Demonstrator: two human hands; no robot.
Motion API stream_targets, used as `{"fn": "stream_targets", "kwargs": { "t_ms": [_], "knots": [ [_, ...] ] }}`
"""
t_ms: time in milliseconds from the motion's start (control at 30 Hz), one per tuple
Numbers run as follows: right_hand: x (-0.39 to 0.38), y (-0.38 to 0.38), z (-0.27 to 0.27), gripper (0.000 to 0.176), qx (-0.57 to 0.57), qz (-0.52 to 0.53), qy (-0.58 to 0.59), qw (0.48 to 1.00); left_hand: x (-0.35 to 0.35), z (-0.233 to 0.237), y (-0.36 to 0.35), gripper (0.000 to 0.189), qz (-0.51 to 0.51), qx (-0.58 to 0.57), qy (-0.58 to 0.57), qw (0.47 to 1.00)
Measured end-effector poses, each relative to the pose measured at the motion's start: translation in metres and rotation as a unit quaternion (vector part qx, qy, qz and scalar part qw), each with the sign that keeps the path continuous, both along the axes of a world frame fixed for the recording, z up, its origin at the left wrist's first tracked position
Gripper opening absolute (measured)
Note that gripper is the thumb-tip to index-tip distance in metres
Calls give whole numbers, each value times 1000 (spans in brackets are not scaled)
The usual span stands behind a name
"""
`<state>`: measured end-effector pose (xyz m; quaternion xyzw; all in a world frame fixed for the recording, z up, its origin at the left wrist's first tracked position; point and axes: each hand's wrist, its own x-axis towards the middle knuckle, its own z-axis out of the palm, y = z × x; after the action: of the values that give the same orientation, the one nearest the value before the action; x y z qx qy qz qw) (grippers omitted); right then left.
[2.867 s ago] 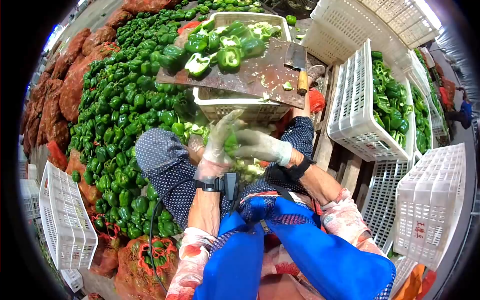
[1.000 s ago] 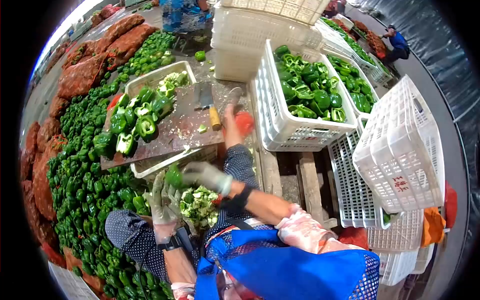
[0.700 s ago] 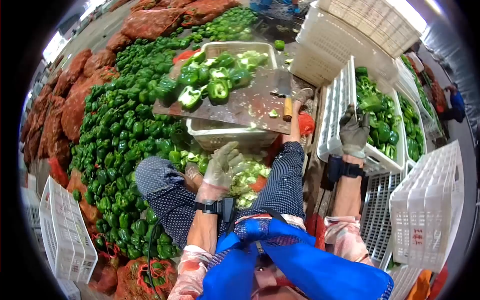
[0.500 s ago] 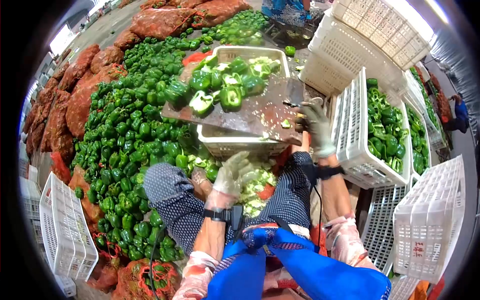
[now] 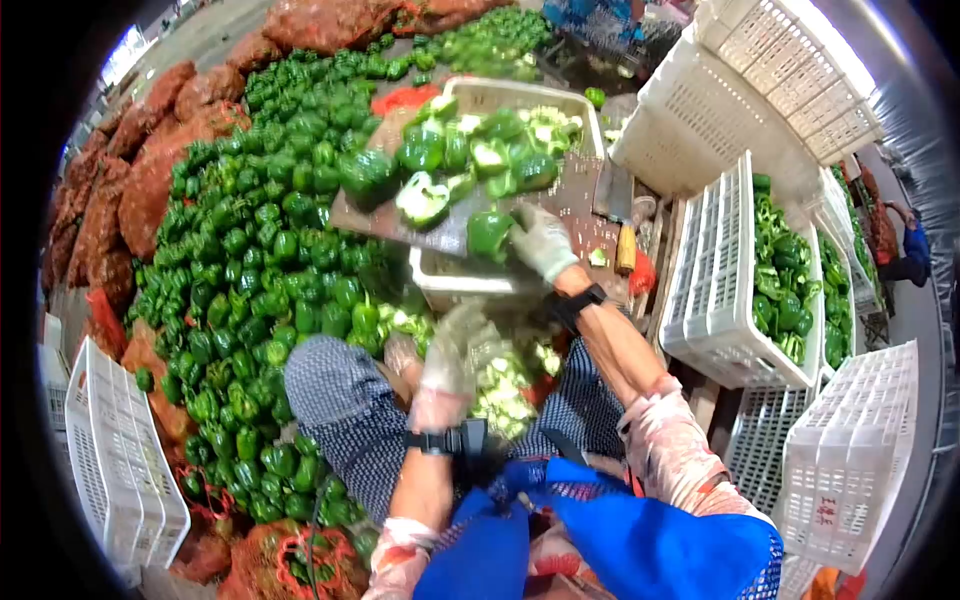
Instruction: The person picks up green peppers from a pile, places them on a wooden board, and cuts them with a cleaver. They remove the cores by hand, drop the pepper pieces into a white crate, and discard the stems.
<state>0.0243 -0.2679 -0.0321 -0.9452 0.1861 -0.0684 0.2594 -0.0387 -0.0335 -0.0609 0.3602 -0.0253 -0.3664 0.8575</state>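
With my right hand [image 5: 543,242] reaching over the board [image 5: 380,215], its fingers pinch a green pepper [image 5: 489,236] at the board's near edge; my left hand's [image 5: 455,350] blurred fingers hang nearer me.

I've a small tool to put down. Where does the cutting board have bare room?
One seed-strewn patch of the cutting board lies between the heaped peppers and the cleaver, beyond the right hand gripping a green pepper. A narrow strip runs along the near left edge. The heap crowds the far left.
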Motion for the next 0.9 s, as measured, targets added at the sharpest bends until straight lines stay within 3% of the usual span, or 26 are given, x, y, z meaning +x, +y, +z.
{"fn": "stream_targets", "kwargs": {
  "t_ms": [33,100,133,167,233,267,367,433,500,533,600,667,700,733,800,833,867,900],
  "knots": [
    [-22,6,-11,35,8,3,-57,998,5,-4,-2,82,-13,-3,47,999],
    [-61,18,-29,32,3,50,-91,995,2,-15,-4,81,-16,-124,107,986],
    [-77,32,-14,28,-17,71,-54,996,0,-16,-6,79,-36,-123,108,986],
    [-91,45,-8,24,33,86,-89,992,-3,-14,-11,77,-56,-124,106,985],
    [-104,53,-11,21,11,130,-140,981,-15,-11,-15,74,-64,-122,111,984],
    [-115,62,17,20,27,150,-152,977,-19,-9,-17,73,-52,-120,116,985],
    [-135,70,33,21,116,106,-232,960,-22,7,-18,67,-12,-114,123,986],
    [-153,68,32,29,231,73,-141,960,-25,20,-16,65,4,-94,37,995],
    [-161,71,22,36,280,64,-96,953,-26,35,-12,62,-23,-31,-89,995],
    [-165,75,24,40,289,53,-105,950,-28,33,-14,62,-13,-14,-96,995],
    [-167,79,3,47,402,61,-123,905,-32,28,-18,64,5,20,-108,994],
    [-169,82,18,55,523,53,-83,847,-34,38,-14,69,-21,29,-79,996],
    [-171,83,23,56,566,50,-83,818,-32,38,-13,64,-43,98,-177,978],
    [-169,80,13,52,444,85,-52,890,-29,38,-13,59,-58,167,-273,946],
    [-168,84,5,46,478,72,-52,874,-29,35,-18,64,-59,116,-90,987],
    [-168,86,1,43,494,65,-53,865,-26,26,-16,68,-80,207,-327,919],
    [-169,85,8,53,414,97,-54,903,-25,40,-15,69,-39,221,-440,870],
    [-163,78,13,54,356,138,-41,923,-24,27,-13,70,-16,190,-442,877]
  ]
}}
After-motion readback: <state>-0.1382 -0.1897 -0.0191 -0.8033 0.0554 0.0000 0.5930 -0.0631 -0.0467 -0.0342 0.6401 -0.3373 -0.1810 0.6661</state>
